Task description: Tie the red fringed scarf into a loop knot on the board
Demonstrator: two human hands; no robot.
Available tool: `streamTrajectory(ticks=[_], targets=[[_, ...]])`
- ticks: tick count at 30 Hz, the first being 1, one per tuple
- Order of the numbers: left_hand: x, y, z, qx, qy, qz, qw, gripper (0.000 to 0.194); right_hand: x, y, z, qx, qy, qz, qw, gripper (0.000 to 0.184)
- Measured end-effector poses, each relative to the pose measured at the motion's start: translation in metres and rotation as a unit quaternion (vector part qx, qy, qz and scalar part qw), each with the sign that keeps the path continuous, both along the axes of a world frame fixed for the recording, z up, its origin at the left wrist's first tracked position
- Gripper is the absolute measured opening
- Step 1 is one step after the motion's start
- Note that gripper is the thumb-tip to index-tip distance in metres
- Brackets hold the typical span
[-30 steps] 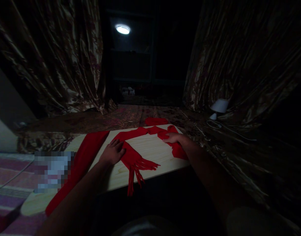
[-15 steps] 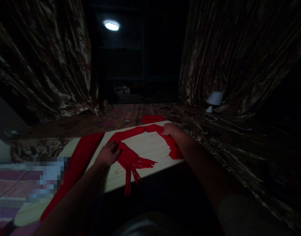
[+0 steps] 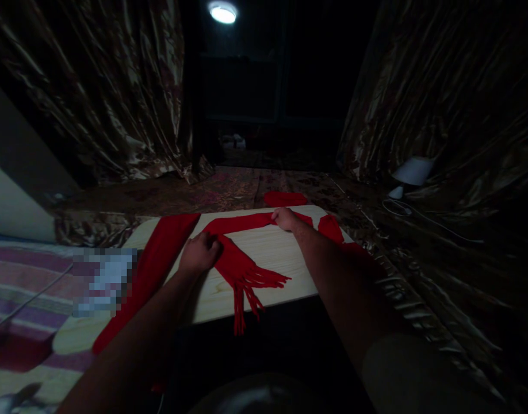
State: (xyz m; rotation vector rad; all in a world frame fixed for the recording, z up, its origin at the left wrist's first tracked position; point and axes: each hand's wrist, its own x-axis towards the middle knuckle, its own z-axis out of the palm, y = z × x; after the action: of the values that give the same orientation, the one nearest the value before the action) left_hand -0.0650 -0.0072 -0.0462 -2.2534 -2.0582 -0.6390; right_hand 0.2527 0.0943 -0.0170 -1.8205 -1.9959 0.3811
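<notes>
on a pale board (image 3: 290, 261), the red scarf's (image 3: 234, 260) fringed end lies spread, its right part yet bunched; my right hand (image 3: 284, 219) pinches the far stretch, my half-curled left hand (image 3: 200, 252) rests left, grip unclear.

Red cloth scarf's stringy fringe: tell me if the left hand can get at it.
Likely yes: the left hand rests at the edge of the red cloth scarf near its stringy fringe, and nothing visible blocks the way.
</notes>
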Motion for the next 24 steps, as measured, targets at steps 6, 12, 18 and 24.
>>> streamTrajectory(ticks=[6, 12, 18, 24], targets=[[-0.0008, 0.0046, -0.0069, 0.009, -0.014, -0.004, 1.000, 0.040, 0.0059, -0.0016, 0.0028, -0.018, -0.002, -0.004, 1.000, 0.023], [0.0001, 0.0037, -0.0056, 0.007, -0.011, -0.005, 1.000, 0.038, 0.0016, -0.0058, 0.0082, -0.021, -0.003, 0.000, 1.000, 0.019], [0.0000, 0.0042, -0.0061, 0.009, -0.021, -0.010, 1.000, 0.040, 0.0009, -0.0031, 0.0065, -0.019, -0.022, 0.021, 0.999, 0.017], [-0.0004, 0.0056, -0.0081, 0.007, -0.023, -0.009, 1.000, 0.041, 0.0022, -0.0019, 0.0026, -0.006, -0.033, 0.013, 0.999, 0.021]])
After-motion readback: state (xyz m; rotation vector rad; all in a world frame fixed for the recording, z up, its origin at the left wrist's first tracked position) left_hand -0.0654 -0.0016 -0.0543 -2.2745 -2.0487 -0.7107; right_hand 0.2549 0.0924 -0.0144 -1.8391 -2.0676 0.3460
